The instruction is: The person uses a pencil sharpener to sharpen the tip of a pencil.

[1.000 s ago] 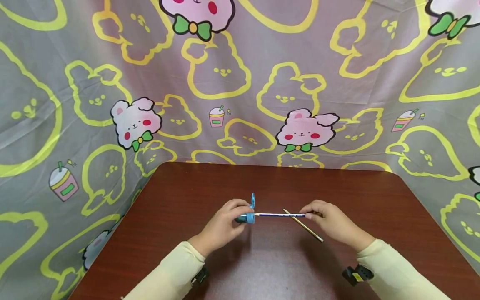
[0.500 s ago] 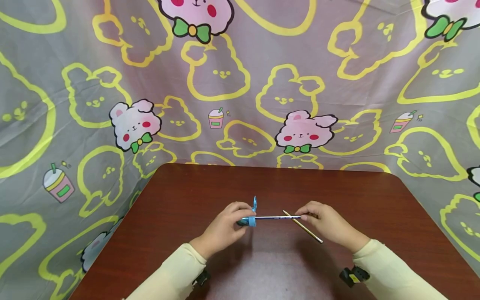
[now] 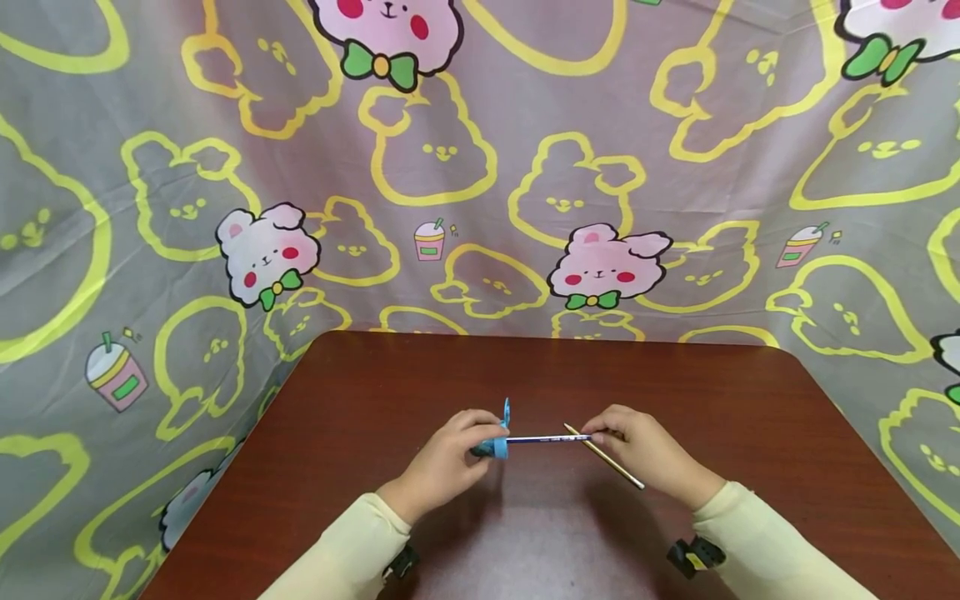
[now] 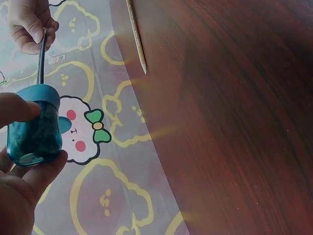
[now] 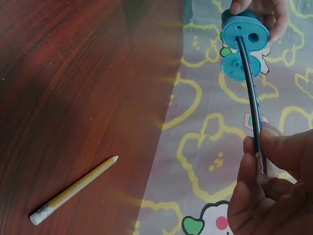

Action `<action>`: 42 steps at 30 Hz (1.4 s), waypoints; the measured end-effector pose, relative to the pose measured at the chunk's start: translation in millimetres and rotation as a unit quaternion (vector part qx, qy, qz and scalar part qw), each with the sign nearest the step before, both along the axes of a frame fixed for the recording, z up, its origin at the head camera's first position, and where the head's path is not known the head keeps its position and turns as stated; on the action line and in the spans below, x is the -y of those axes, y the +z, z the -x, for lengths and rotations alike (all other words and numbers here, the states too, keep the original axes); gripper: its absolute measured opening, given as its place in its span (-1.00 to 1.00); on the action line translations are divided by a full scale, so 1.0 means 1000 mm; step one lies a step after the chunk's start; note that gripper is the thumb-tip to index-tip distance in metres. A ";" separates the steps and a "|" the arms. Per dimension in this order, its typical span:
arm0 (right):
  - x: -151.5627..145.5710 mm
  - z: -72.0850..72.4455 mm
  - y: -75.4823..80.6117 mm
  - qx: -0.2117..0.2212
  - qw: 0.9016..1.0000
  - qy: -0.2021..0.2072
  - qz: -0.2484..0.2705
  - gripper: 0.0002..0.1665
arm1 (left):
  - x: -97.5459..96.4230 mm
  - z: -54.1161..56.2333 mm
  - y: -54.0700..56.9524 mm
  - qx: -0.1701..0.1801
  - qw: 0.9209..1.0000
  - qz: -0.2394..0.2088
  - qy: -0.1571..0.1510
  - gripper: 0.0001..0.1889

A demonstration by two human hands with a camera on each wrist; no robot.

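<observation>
My left hand (image 3: 448, 454) grips a blue pencil sharpener (image 4: 36, 127) with a see-through body, held sideways above the table. Its round lid (image 5: 234, 67) hangs flipped open. Two holes of different sizes show on the sharpener's face in the right wrist view. A blue-and-white striped pencil (image 5: 252, 93) has its point inside one of these holes, so the point is hidden. My right hand (image 3: 637, 446) pinches that pencil near its eraser end, between thumb and fingers. Below it, a yellow pencil (image 3: 611, 462) lies slantwise on the table, sharpened tip pointing away to the left.
The dark red-brown wooden table (image 3: 405, 375) has rounded far corners. A grey cloth (image 3: 465, 183) with cartoon bears and rabbits hangs around its back and sides. Small pale specks dot the tabletop in the wrist views.
My right hand has moved left with the striped pencil, whose point has gone from the sharpener's mouth into the hole. My left hand stays nearly in place; the yellow pencil has not moved.
</observation>
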State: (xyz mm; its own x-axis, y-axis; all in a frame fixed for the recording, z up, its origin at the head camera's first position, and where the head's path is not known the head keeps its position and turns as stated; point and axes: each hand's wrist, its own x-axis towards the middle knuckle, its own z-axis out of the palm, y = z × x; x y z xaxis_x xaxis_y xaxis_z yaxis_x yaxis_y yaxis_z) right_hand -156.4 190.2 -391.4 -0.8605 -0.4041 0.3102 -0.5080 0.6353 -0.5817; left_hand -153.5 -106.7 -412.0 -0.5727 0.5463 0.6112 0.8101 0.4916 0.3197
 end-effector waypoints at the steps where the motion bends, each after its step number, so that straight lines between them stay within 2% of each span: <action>1: 0.001 0.000 0.000 -0.004 1.000 -0.001 0.001 -0.84 | 0.000 0.000 -0.001 -0.003 1.000 -0.002 0.001 -0.54; 5: 0.004 0.001 -0.001 -0.016 1.000 -0.006 0.009 -0.84 | 0.001 0.000 -0.001 -0.009 1.000 -0.006 0.004 -0.52; 12: 0.006 0.000 0.001 -0.003 1.000 -0.016 0.014 -0.85 | 0.002 0.001 -0.002 -0.011 1.000 -0.008 0.001 -0.53; 26: 0.003 0.000 0.004 -0.012 1.000 -0.025 0.004 -0.85 | 0.002 0.004 0.005 -0.025 1.000 -0.016 -0.002 -0.53; 30: 0.002 -0.001 0.005 -0.015 0.999 -0.029 0.010 -0.84 | 0.002 0.004 0.006 -0.020 1.000 -0.023 -0.004 -0.53; 34: 0.002 -0.002 0.004 -0.061 0.998 -0.031 -0.002 -0.79 | 0.002 0.003 0.008 0.000 1.000 -0.029 -0.003 -0.54; 38: 0.003 -0.001 -0.001 -0.139 0.990 -0.029 -0.015 -0.71 | 0.003 0.001 0.009 0.014 0.999 -0.028 -0.003 -0.55; 42: 0.003 0.000 -0.005 -0.186 0.982 -0.014 0.024 -0.65 | 0.003 0.000 0.009 0.018 0.999 -0.032 -0.007 -0.55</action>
State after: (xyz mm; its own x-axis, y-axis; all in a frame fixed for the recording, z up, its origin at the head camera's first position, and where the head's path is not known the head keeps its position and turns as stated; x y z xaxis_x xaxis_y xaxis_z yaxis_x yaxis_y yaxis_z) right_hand -156.8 187.6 -396.2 -0.6950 -0.3588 0.6231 -0.6736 0.6279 -0.3898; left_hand -153.3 -109.2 -402.5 -0.5883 0.5144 0.6239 0.8035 0.4583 0.3799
